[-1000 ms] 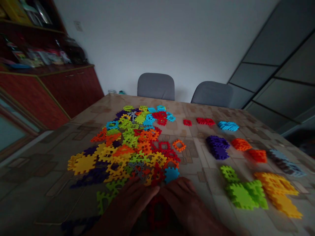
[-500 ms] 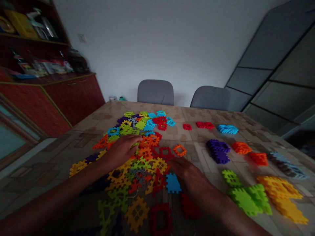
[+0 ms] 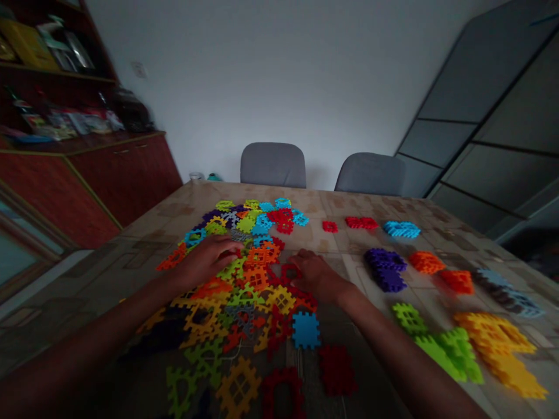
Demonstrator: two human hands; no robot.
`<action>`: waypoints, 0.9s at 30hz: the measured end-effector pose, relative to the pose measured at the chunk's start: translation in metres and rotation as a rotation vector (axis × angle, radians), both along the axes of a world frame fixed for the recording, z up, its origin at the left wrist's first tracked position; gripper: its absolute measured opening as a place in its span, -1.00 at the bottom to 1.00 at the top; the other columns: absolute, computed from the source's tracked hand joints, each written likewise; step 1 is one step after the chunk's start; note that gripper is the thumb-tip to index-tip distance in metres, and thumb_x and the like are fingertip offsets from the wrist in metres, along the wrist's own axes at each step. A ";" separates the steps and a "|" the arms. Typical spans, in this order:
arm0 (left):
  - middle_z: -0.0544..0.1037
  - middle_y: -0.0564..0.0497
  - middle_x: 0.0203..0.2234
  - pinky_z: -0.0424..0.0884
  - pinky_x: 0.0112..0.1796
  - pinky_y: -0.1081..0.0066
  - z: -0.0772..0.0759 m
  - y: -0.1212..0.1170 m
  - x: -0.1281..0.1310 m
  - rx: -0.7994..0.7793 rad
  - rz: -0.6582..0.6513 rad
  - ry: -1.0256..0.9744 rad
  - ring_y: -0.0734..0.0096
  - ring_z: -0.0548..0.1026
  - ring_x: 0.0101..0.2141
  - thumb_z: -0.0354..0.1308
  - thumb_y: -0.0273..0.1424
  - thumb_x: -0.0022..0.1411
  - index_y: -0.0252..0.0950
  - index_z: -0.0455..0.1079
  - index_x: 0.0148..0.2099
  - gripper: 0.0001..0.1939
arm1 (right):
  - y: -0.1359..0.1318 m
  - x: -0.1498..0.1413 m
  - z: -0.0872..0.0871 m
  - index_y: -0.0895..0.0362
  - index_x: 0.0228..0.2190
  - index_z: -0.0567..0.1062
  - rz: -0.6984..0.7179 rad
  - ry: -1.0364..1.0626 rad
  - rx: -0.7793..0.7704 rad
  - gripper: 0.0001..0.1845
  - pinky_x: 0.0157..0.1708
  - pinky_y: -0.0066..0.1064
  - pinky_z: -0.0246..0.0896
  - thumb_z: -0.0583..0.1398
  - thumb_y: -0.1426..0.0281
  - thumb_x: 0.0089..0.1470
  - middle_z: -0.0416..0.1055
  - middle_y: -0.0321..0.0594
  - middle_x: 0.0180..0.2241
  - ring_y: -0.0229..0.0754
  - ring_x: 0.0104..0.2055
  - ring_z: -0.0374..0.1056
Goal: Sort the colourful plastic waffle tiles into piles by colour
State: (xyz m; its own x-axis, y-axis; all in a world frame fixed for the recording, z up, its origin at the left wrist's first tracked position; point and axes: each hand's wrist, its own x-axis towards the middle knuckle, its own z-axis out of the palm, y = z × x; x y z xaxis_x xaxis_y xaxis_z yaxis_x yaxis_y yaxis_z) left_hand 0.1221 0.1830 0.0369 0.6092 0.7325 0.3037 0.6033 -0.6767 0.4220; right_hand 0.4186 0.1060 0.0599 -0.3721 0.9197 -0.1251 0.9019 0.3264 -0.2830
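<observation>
Over the left side of a heap of interlocking plastic tiles (image 3: pixel 255 276), my left hand (image 3: pixel 203 265) is closed, with a red tile (image 3: pixel 227 254) showing between its thumb and fingers. My right hand (image 3: pixel 318 276) reaches to the heap's right edge. Its thumb and fingers close about a red square frame tile (image 3: pixel 288 271), which still lies among other red tiles. Whatever lies under the right palm is hidden. Nearer me are a flat blue tile (image 3: pixel 305 330), a dark red tile (image 3: pixel 337 370) and a yellow window tile (image 3: pixel 238 387).
Tiles stand sorted by colour on the right: purple stack (image 3: pixel 386 269), blue row (image 3: pixel 402 228), red row (image 3: pixel 361 223), orange pile (image 3: pixel 427 262), grey row (image 3: pixel 509 291), green group (image 3: pixel 441 343) and yellow group (image 3: pixel 498 343). Two grey chairs (image 3: pixel 273 164) stand behind the patterned table (image 3: pixel 349 203).
My right hand has moved forward to the red frame tile and now covers where an orange frame tile lay. A red tile now shows in my left hand, which has shifted slightly left.
</observation>
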 end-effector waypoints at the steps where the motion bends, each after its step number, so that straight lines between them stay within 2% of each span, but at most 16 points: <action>1: 0.64 -0.09 -0.20 0.46 -0.09 0.26 0.001 -0.004 -0.001 -0.008 0.004 -0.026 0.14 0.58 -0.16 0.03 -0.19 0.37 -0.21 0.54 -0.01 -0.66 | 0.002 0.000 0.000 0.18 -0.07 0.54 -0.013 0.009 -0.002 -0.64 0.01 -0.21 0.22 0.37 0.39 0.07 0.43 0.04 0.02 0.09 0.09 0.35; 5: 0.62 -0.07 -0.09 0.48 -0.08 0.31 0.008 -0.034 0.001 -0.052 0.031 -0.136 0.17 0.58 -0.10 0.00 -0.13 0.42 -0.19 0.48 0.08 -0.62 | 0.006 0.001 -0.003 0.17 -0.25 0.55 -0.071 0.090 0.022 -0.72 -0.11 -0.32 0.22 0.44 0.41 -0.04 0.45 -0.06 -0.11 -0.01 -0.07 0.38; 8: 0.62 -0.07 -0.03 0.52 -0.09 0.35 0.011 -0.063 0.007 -0.116 0.063 -0.210 0.21 0.59 -0.07 -0.04 -0.18 0.46 -0.20 0.44 0.12 -0.64 | 0.002 0.002 -0.002 0.16 -0.36 0.52 -0.119 0.198 0.050 -0.94 -0.20 -0.38 0.18 0.31 0.52 0.08 0.46 -0.15 -0.25 -0.13 -0.20 0.37; 10: 0.62 -0.05 -0.03 0.53 -0.10 0.37 0.009 -0.081 0.010 -0.196 0.078 -0.246 0.23 0.60 -0.07 -0.01 -0.21 0.46 -0.17 0.44 0.13 -0.66 | -0.006 0.002 0.002 0.16 -0.36 0.50 -0.160 0.277 0.067 -0.88 -0.25 -0.39 0.17 0.19 0.58 0.16 0.45 -0.20 -0.33 -0.19 -0.28 0.35; 13: 0.62 0.02 -0.02 0.52 -0.08 0.40 -0.002 -0.101 0.007 -0.252 0.028 -0.222 0.26 0.60 -0.08 0.09 -0.23 0.42 -0.06 0.43 0.17 -0.67 | -0.029 0.002 0.003 0.17 -0.15 0.48 -0.207 0.393 0.058 -0.76 -0.33 -0.42 0.20 0.12 0.61 0.18 0.44 -0.29 -0.41 -0.22 -0.36 0.37; 15: 0.61 0.04 -0.03 0.50 -0.05 0.39 -0.010 -0.109 0.002 -0.213 -0.045 -0.139 0.27 0.60 -0.08 0.12 -0.24 0.41 0.03 0.41 0.21 -0.65 | -0.050 0.001 -0.001 0.17 0.04 0.39 -0.218 0.459 -0.006 -0.63 -0.45 -0.47 0.23 0.09 0.57 0.21 0.41 -0.39 -0.50 -0.25 -0.48 0.38; 17: 0.60 0.04 -0.01 0.48 0.00 0.36 -0.017 -0.114 -0.004 -0.163 -0.085 -0.053 0.25 0.57 -0.03 0.12 -0.25 0.43 0.08 0.38 0.24 -0.63 | -0.072 0.000 -0.007 0.16 0.14 0.33 -0.220 0.539 -0.104 -0.57 -0.56 -0.48 0.25 0.05 0.53 0.25 0.41 -0.43 -0.55 -0.24 -0.58 0.38; 19: 0.57 0.02 0.06 0.46 0.05 0.33 -0.020 -0.117 -0.009 -0.101 -0.065 -0.008 0.20 0.54 0.04 0.12 -0.23 0.44 0.07 0.36 0.26 -0.62 | -0.089 0.002 -0.014 0.15 0.14 0.36 -0.191 0.593 -0.124 -0.56 -0.50 -0.41 0.36 0.08 0.50 0.24 0.51 -0.32 -0.45 -0.19 -0.50 0.46; 22: 0.50 -0.01 0.17 0.42 0.11 0.28 -0.019 -0.119 -0.012 -0.021 -0.001 0.028 0.15 0.48 0.13 0.11 -0.20 0.44 0.03 0.32 0.30 -0.58 | -0.103 0.012 -0.017 0.11 0.09 0.45 -0.146 0.516 0.016 -0.56 -0.21 -0.20 0.44 0.16 0.50 0.18 0.56 -0.10 -0.13 -0.05 -0.21 0.53; 24: 0.47 -0.02 0.21 0.39 0.15 0.23 -0.017 -0.119 -0.010 0.011 -0.030 0.073 0.13 0.45 0.16 0.12 -0.22 0.44 0.01 0.27 0.33 -0.54 | -0.105 0.019 -0.016 0.09 0.11 0.46 -0.098 0.441 0.072 -0.53 -0.09 -0.13 0.42 0.19 0.53 0.15 0.52 -0.05 -0.03 0.00 -0.08 0.50; 27: 0.39 -0.02 0.28 0.27 0.24 0.09 -0.015 -0.118 -0.002 0.033 -0.139 0.150 0.10 0.34 0.25 0.16 -0.36 0.39 -0.01 0.20 0.37 -0.44 | -0.104 0.026 -0.012 0.06 0.21 0.37 0.096 0.374 0.075 -0.30 0.12 -0.08 0.32 0.17 0.67 0.05 0.44 -0.07 0.13 0.00 0.14 0.37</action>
State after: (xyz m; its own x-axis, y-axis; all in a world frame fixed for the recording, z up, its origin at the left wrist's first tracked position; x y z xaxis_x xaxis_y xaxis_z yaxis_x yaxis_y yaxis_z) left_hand 0.1200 0.0645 0.0223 0.7439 0.6295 0.2242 0.5576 -0.7697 0.3110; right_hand 0.4443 0.0016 0.0481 -0.4637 0.8801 0.1020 0.7056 0.4365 -0.5582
